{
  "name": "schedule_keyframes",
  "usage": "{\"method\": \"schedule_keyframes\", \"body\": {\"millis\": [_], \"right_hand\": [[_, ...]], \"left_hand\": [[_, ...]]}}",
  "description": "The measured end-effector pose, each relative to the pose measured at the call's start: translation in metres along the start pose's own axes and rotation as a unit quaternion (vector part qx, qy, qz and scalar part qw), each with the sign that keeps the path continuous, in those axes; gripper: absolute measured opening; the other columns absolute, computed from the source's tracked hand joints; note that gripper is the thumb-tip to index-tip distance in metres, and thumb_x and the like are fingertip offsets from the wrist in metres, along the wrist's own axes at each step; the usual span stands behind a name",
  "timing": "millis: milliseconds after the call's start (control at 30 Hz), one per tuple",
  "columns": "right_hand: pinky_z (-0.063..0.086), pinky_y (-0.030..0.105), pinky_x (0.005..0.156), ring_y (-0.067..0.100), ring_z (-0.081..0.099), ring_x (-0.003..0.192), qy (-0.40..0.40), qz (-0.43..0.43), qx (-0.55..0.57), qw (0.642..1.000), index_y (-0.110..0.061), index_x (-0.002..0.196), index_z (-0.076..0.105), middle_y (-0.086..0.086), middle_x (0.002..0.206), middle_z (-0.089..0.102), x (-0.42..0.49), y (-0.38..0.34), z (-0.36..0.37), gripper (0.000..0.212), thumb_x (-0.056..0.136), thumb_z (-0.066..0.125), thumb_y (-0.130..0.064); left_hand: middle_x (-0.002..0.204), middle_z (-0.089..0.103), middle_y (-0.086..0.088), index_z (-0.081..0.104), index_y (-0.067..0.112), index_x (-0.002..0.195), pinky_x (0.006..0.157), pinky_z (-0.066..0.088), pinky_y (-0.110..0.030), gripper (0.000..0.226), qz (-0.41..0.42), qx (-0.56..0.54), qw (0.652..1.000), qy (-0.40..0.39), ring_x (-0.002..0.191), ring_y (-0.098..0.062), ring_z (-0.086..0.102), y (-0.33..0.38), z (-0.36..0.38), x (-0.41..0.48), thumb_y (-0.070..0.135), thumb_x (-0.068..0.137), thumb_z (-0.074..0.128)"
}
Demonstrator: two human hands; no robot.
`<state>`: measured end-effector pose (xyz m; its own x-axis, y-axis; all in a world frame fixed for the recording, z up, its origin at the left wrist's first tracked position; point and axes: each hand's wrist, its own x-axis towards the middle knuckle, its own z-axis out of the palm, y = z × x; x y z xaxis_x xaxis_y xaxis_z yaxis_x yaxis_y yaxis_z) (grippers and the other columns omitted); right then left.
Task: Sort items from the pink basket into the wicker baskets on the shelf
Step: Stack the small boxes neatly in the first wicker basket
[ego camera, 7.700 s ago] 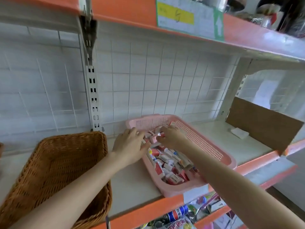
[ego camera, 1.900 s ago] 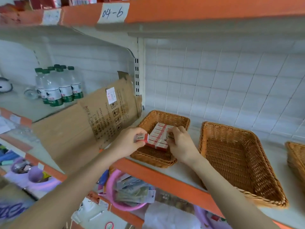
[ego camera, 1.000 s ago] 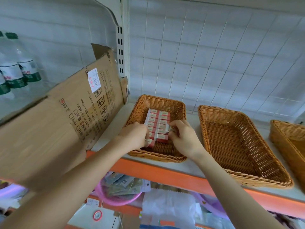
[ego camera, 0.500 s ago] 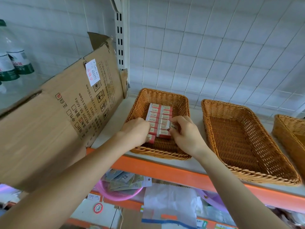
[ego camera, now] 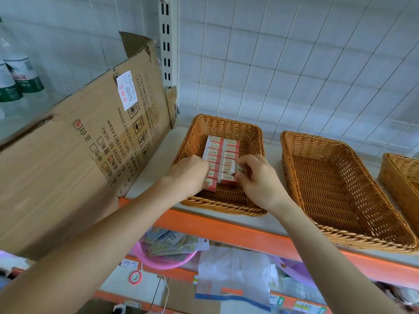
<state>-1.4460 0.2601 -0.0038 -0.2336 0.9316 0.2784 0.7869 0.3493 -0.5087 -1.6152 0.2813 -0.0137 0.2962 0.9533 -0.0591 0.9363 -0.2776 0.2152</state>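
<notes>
**A:** Left hand (ego camera: 189,175) is curled down against the near end of the left row, fingers closed onto the front one of the small boxes (ego camera: 221,152). Right hand (ego camera: 258,180) pinches a loose box (ego camera: 240,169) between thumb and fingertips, tilted, at the near end of the right row.

**B:** Big change from two seconds back. The whole bunch was held between both hands above the rim then, and now it lies in two neat rows on the floor of the left wicker basket (ego camera: 222,206).

**A:** So this batch looks all but delivered, with one box left to seat. The pink basket they came from is out of view now.

**B:** And the middle wicker basket (ego camera: 292,141) holds nothing, so I'd judge plenty of sorting is left. A third basket (ego camera: 399,175) peeks in at the right edge.

**A:** Any writing?

**B:** "2B" on the loose box and along the rows. The cardboard sheet (ego camera: 79,159) leaning at the left reads "10PCS", "1200X200X40mm" and "AC220V 50/60Hz", plus Chinese characters and handling symbols. Its white sticker (ego camera: 126,89) has red characters, but the fine print is too small to read.

**A:** The bottles (ego camera: 22,75) at far left?

**B:** Green labels, text blurred.
</notes>
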Motion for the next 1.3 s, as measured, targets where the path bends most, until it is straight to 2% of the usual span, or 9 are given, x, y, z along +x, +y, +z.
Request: {"method": "schedule_keyframes", "body": {"millis": [233, 400, 500, 567, 667, 900, 1067, 1233, 1300], "right_hand": [[0.03, 0.012, 0.079, 0.023, 0.05, 0.105, -0.017, -0.003, -0.03, 0.999, -0.003, 0.12, 0.056, 0.011, 0.112, 0.051, 0.003, -0.001, -0.002, 0.034, 0.087, 0.059, -0.008], [0.036, 0.02, 0.076, 0.022, 0.053, 0.099, -0.098, -0.006, -0.111, 0.989, -0.005, 0.11, 0.061, 0.004, 0.1, 0.049, 0.014, -0.005, -0.004, 0.027, 0.084, 0.061, -0.01], [0.038, 0.019, 0.077, 0.021, 0.054, 0.101, -0.141, -0.019, -0.157, 0.977, -0.006, 0.106, 0.064, 0.006, 0.106, 0.058, 0.019, -0.007, -0.001, 0.024, 0.082, 0.06, -0.01], [0.04, 0.021, 0.076, 0.021, 0.056, 0.098, -0.161, -0.02, -0.173, 0.972, -0.007, 0.103, 0.065, 0.005, 0.104, 0.062, 0.02, -0.008, 0.002, 0.023, 0.081, 0.061, -0.013], [0.044, 0.024, 0.076, 0.02, 0.057, 0.096, -0.184, -0.021, -0.184, 0.965, -0.011, 0.102, 0.065, 0.003, 0.102, 0.063, 0.021, -0.01, 0.005, 0.023, 0.081, 0.064, -0.019], [0.047, 0.03, 0.076, 0.022, 0.057, 0.095, -0.207, -0.005, -0.213, 0.955, -0.014, 0.097, 0.062, 0.004, 0.103, 0.061, 0.022, -0.006, 0.005, 0.022, 0.079, 0.069, -0.024], [0.047, 0.032, 0.077, 0.025, 0.058, 0.095, -0.189, -0.016, -0.234, 0.954, -0.011, 0.097, 0.059, 0.007, 0.104, 0.061, 0.022, -0.007, 0.008, 0.021, 0.082, 0.066, -0.026], [0.046, 0.03, 0.073, 0.025, 0.059, 0.091, -0.184, -0.018, -0.229, 0.956, -0.011, 0.094, 0.058, 0.007, 0.101, 0.061, 0.022, -0.007, 0.009, 0.02, 0.082, 0.066, -0.025], [0.046, 0.03, 0.072, 0.025, 0.059, 0.091, -0.184, -0.017, -0.226, 0.956, -0.011, 0.094, 0.058, 0.008, 0.101, 0.061, 0.022, -0.006, 0.01, 0.02, 0.082, 0.066, -0.024]], "left_hand": [[0.093, 0.062, -0.011, 0.065, 0.003, 0.09, 0.069, 0.053, -0.036, 0.018, 0.0, 0.009, 1.0, 0.007, 0.08, -0.026, 0.061, 0.001, -0.001, -0.001, 0.021, 0.09, 0.061], [0.096, 0.055, -0.009, 0.062, 0.003, 0.096, 0.064, 0.047, -0.033, 0.019, 0.004, 0.017, 1.0, 0.019, 0.077, -0.025, 0.056, 0.002, -0.001, -0.003, 0.021, 0.089, 0.062], [0.089, 0.056, -0.009, 0.062, 0.005, 0.081, 0.058, 0.042, -0.03, 0.017, 0.003, 0.018, 1.0, 0.014, 0.069, -0.022, 0.053, 0.001, 0.001, -0.001, 0.02, 0.088, 0.063], [0.086, 0.058, -0.009, 0.06, 0.006, 0.074, 0.058, 0.045, -0.031, 0.018, 0.001, 0.014, 1.0, 0.011, 0.068, -0.022, 0.055, 0.0, 0.001, 0.0, 0.018, 0.087, 0.064], [0.088, 0.06, -0.009, 0.064, 0.005, 0.081, 0.064, 0.053, -0.033, 0.012, 0.003, 0.016, 1.0, 0.014, 0.073, -0.023, 0.059, -0.001, 0.002, 0.001, 0.016, 0.087, 0.064], [0.088, 0.062, -0.009, 0.064, 0.005, 0.084, 0.062, 0.052, -0.032, 0.009, 0.008, 0.021, 1.0, 0.016, 0.071, -0.022, 0.058, -0.002, 0.004, 0.002, 0.013, 0.087, 0.063], [0.084, 0.06, -0.009, 0.056, 0.009, 0.074, 0.06, 0.051, -0.032, 0.015, 0.009, 0.021, 1.0, 0.015, 0.067, -0.021, 0.055, -0.002, 0.004, 0.002, 0.013, 0.087, 0.063], [0.088, 0.062, -0.009, 0.064, 0.005, 0.085, 0.065, 0.054, -0.035, 0.01, 0.012, 0.019, 1.0, 0.02, 0.073, -0.023, 0.06, -0.003, 0.004, 0.002, 0.015, 0.086, 0.065], [0.088, 0.061, -0.009, 0.062, 0.006, 0.082, 0.063, 0.053, -0.034, 0.01, 0.014, 0.022, 0.999, 0.021, 0.07, -0.022, 0.058, -0.003, 0.003, 0.001, 0.014, 0.087, 0.064]]}}
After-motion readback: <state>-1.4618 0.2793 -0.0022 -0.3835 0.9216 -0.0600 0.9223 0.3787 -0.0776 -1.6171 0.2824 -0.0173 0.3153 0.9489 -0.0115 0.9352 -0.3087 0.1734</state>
